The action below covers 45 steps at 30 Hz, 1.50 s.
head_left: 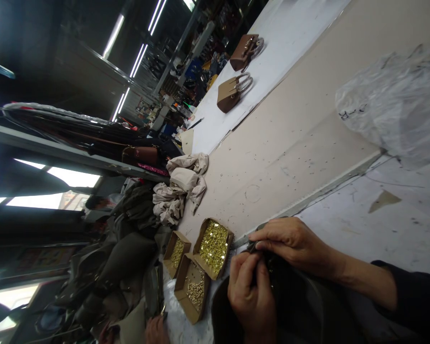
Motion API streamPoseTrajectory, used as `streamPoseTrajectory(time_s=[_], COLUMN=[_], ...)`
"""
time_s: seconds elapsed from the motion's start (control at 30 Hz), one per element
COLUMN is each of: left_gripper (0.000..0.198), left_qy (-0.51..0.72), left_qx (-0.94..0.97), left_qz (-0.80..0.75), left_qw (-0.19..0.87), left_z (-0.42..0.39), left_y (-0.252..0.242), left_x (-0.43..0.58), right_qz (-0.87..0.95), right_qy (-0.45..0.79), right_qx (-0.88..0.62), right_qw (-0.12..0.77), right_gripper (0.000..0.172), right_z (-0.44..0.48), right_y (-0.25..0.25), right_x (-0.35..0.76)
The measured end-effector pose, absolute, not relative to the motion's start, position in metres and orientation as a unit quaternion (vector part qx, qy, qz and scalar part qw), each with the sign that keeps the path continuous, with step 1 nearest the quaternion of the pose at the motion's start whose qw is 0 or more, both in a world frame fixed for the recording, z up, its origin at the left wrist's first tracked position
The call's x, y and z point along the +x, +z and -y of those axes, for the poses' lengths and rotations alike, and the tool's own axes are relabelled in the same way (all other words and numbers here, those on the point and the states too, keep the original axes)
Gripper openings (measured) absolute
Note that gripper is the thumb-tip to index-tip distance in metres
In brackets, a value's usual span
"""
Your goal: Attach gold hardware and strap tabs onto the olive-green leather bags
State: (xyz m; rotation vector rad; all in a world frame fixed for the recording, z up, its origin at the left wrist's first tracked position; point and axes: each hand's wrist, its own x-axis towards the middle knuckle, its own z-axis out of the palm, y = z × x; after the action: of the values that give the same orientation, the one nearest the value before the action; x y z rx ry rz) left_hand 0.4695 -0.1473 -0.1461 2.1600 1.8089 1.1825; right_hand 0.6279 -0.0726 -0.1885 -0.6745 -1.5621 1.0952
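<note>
My right hand [290, 241] reaches in from the right in a dark sleeve, its fingers pinching the edge of a dark olive bag piece [308, 298]. Close below it, my left hand [252, 291] is curled with the thumb pressed on the same edge. Both sets of fingertips meet there, and any small part between them is hidden. Beside my left hand stand cardboard boxes: one of shiny gold metal pieces [213, 244], one of small round rivet-like pieces [195, 289] and a smaller one of gold pieces [177, 252].
Another person's hand [155, 329] is at the lower left, near piled dark green bags [129, 260]. Beige cloth [184, 184] lies at the table's edge. Two small handbags, one brown [242, 52] and one tan [228, 94], stand farther off. Clear plastic [397, 105] lies at the right.
</note>
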Motion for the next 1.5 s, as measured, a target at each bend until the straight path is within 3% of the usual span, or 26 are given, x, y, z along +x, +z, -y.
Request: streamPoseTrajectory(time_s=[0.63,1.07,1.27,1.33,1.4,1.5], left_gripper=[0.011,0.012,0.009,0.024,0.035,0.027], left_qy=[0.415,0.4,0.379,0.362,0.339,0.326], left_qx=[0.66,0.634,0.672,0.674,0.684,0.696], left_qz=[-0.623,-0.658,-0.632,-0.637,-0.644,-0.637], left_qw=[0.065,0.068,-0.065,-0.091,-0.039,0.058], left_z=[0.148,0.145,0.144,0.147,0.15,0.157], left_y=[-0.148,-0.146,-0.139,-0.137,-0.137,-0.139], left_x=[0.469,0.473,0.471,0.468,0.464,0.457], right_qz=[0.641,0.688,0.727,0.739,0.75,0.764], right_qy=[0.465,0.397,0.341,0.318,0.305,0.299], right_qx=[-0.259,-0.272,-0.251,-0.236,-0.221,-0.198], right_qw=[0.553,0.543,0.541,0.544,0.544,0.536], right_gripper=[0.016,0.019,0.022,0.021,0.02,0.021], right_z=[0.073,0.078,0.079,0.079,0.08,0.083], right_y=[-0.192,-0.193,-0.192,-0.19,-0.189,-0.187], right_x=[0.626,0.625,0.627,0.628,0.63,0.631])
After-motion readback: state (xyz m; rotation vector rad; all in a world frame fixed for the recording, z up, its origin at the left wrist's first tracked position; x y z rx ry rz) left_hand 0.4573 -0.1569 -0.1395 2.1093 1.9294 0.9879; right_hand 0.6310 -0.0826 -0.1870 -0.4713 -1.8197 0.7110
